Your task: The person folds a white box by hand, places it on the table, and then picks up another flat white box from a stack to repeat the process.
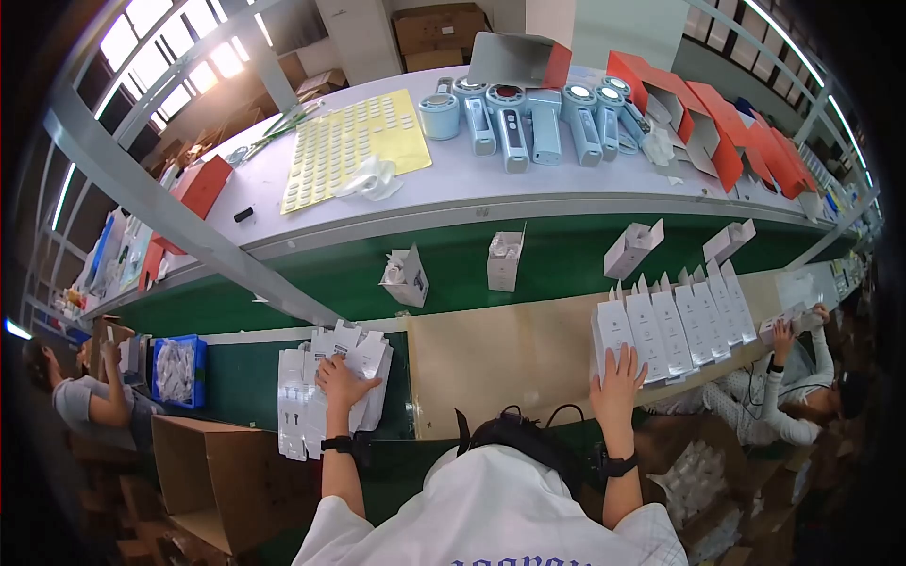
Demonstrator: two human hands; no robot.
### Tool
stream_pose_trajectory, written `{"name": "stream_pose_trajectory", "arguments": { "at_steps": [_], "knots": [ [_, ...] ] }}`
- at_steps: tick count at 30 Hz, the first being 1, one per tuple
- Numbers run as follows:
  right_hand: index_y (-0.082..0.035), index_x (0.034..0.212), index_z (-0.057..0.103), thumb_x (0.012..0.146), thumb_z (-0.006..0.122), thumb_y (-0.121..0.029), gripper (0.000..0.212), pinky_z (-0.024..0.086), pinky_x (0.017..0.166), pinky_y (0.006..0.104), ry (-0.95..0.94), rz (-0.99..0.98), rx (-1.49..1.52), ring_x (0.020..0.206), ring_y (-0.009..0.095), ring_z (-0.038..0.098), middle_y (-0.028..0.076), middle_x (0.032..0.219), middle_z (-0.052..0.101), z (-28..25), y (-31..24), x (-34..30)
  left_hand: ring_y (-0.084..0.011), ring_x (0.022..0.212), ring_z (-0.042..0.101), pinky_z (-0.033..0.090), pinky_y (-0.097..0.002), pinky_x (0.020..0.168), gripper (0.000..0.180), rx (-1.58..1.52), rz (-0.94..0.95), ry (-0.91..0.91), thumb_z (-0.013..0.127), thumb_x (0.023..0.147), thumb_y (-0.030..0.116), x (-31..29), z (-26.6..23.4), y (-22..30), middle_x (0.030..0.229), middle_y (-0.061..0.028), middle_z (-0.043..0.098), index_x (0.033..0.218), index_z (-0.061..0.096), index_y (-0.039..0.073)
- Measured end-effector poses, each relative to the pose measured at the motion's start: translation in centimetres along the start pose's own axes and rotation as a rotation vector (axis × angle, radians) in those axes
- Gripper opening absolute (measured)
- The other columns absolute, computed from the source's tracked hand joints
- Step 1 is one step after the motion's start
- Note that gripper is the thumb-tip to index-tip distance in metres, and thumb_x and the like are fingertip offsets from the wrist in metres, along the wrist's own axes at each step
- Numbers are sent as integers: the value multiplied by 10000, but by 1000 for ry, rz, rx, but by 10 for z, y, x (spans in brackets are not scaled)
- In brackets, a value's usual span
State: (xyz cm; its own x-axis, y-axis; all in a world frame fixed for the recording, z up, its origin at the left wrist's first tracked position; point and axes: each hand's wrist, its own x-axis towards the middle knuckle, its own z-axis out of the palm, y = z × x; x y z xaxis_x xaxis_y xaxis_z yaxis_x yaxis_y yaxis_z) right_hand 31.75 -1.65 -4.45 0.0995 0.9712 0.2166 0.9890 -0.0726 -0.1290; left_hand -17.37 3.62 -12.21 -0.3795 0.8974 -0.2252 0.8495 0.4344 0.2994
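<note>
Green belt (566, 259) | left hand (342, 382) on flat cartons (307, 391) | right hand (618, 382) on box row (675, 325)

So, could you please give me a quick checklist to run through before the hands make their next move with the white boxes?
1. Left hand resting flat on the pile of flat white cartons: ok.
2. Right hand touching the row of upright white boxes: ok.
3. Row standing without toppled boxes: ok.
4. Brown board between the two stacks free to set things on: ok.
5. Either hand actually gripping a carton: cannot tell.
6. Green belt moving: cannot tell.
</note>
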Motion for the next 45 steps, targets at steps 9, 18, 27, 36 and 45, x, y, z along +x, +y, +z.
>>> {"name": "stream_pose_trajectory", "arguments": {
  "at_steps": [9, 18, 27, 36, 45],
  "knots": [
    [59, 1188, 563, 812, 636, -52, 399, 502, 803, 272, -734, 325, 1841, 941, 138, 623, 130, 1111, 639, -19, -107, 27, -452, 1303, 232, 124, -560, 1095, 1004, -87, 750, 55, 874, 420, 323, -115, -66, 150, 1376, -272, 261, 1242, 367, 50],
    [63, 1120, 600, 736, 607, 56, 384, 506, 794, 263, -1022, 231, 1769, 864, 140, 648, 120, 1007, 680, -12, -98, 44, -501, 1296, 227, 187, -579, 1079, 1045, -277, 1013, -80, 880, 425, 309, -123, -67, 171, 1415, -285, 221, 1260, 297, 73],
    [64, 1088, 612, 783, 684, -70, 341, 503, 789, 261, -915, 165, 1606, 855, 137, 639, 80, 949, 669, -15, -106, 50, -511, 1292, 237, 227, -563, 1079, 1057, -273, 1051, -98, 886, 424, 310, -121, -69, 176, 1405, -289, 242, 1261, 289, 65],
    [-2, 1405, 294, 905, 605, -216, 626, 451, 913, 308, -777, 641, 2306, 1083, 171, 547, 119, 1220, 540, -31, -120, 42, -469, 1176, 368, 345, -537, 960, 935, -442, 689, 63, 852, 520, 191, -107, -36, 169, 1346, -285, 303, 1295, 361, 9],
    [-54, 1456, 177, 903, 570, -192, 692, 353, 1025, 355, -222, 255, 1999, 1179, 204, 466, 115, 1283, 458, -26, -149, 27, -333, 1202, 376, 291, -415, 1025, 704, -657, 838, 68, 689, 759, 148, -137, -29, 201, 1305, -240, 328, 1298, 271, -26]
  ]
}}
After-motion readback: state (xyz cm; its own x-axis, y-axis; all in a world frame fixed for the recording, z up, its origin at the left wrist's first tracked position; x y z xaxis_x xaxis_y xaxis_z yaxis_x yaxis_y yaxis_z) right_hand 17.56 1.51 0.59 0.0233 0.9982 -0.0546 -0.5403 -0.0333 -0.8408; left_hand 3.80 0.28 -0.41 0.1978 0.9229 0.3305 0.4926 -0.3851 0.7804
